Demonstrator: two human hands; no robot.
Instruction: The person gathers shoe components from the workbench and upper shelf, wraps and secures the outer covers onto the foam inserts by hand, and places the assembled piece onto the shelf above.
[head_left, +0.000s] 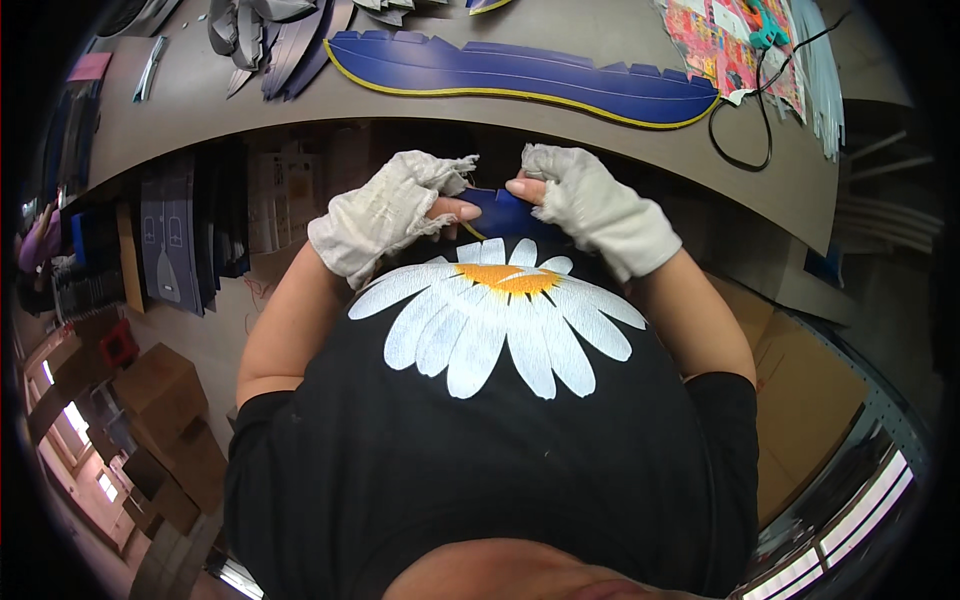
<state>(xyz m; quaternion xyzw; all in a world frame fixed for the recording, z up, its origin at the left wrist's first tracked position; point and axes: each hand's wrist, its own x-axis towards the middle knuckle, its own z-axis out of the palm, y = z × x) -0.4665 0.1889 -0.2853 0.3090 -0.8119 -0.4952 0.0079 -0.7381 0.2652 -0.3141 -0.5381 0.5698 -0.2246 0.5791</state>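
Between my two hands, close in front of my chest, is a dark blue sheet piece (pixel 505 215) with a yellow edge showing at its left. My left hand (pixel 400 208) wears a white glove with cut-off, frayed fingertips; its bare thumb and fingers pinch the piece's left side. On the upper right, my right hand (pixel 590 200), gloved the same way, pinches the piece's top edge. The lower part of the piece is hidden behind my shirt. A long curved blue panel (pixel 520 80) with notches and a yellow edge lies on the table beyond my hands.
Grey and purple cut pieces (pixel 265 40) lie at the table's (pixel 250 120) far left. At the far right are a colourful printed sheet (pixel 710 50), a teal tool (pixel 768 30), a black cord (pixel 765 140) and pale strips (pixel 822 90). Cardboard boxes (pixel 165 400) stand on the left.
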